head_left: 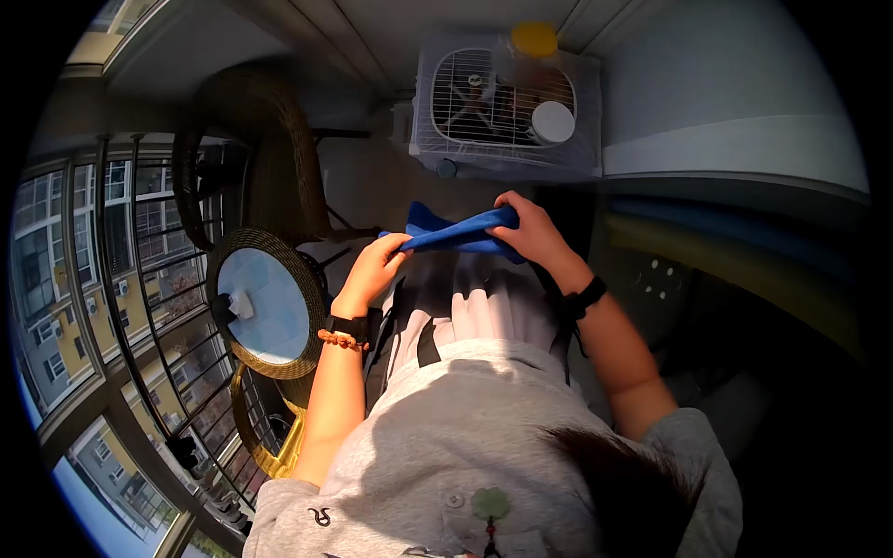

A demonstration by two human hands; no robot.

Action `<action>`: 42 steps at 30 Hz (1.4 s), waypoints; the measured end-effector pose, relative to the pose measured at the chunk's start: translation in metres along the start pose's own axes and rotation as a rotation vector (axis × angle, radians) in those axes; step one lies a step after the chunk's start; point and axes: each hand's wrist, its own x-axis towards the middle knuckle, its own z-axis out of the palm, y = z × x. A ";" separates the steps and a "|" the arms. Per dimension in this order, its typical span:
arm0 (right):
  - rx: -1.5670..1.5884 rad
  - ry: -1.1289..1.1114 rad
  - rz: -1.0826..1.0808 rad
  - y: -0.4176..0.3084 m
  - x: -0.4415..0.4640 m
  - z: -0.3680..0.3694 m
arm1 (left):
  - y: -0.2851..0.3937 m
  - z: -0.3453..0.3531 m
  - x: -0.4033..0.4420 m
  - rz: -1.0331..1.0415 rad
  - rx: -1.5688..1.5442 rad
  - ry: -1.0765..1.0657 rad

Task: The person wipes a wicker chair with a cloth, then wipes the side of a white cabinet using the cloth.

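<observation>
A blue cloth (456,234) is stretched between my two hands in front of my lap, folded or twisted lengthwise. My left hand (377,270) pinches its left end, fingers closed; a black band and an orange beaded bracelet circle that wrist. The right end is gripped by my right hand (535,232), with the thumb and fingers around the fabric and a black band on the wrist. Loose corners of the cloth stick out above the left end and below the right one.
Ahead stands a white cage (505,163) with a wire top, a yellow lid (534,39) and a white round lid (553,122). A round glass-topped table (279,302) and a wicker chair (302,158) are at the left, beside barred windows. Shelf-like layers (726,242) lie right.
</observation>
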 end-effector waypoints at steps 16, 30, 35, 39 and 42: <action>0.223 -0.044 0.336 -0.021 -0.151 -0.014 | -0.008 0.090 -0.012 0.227 0.229 -0.247; 0.053 0.052 0.372 -0.008 -0.168 -0.145 | 0.098 0.216 0.116 0.114 -0.301 0.081; -0.110 0.001 0.398 0.036 -0.153 -0.190 | 0.146 0.254 0.163 -0.021 -0.130 0.073; -0.156 0.021 0.306 0.054 -0.135 -0.209 | 0.159 0.301 0.216 0.007 -0.708 0.126; -0.186 0.054 0.235 0.063 -0.123 -0.219 | 0.162 0.331 0.255 0.129 -0.643 0.027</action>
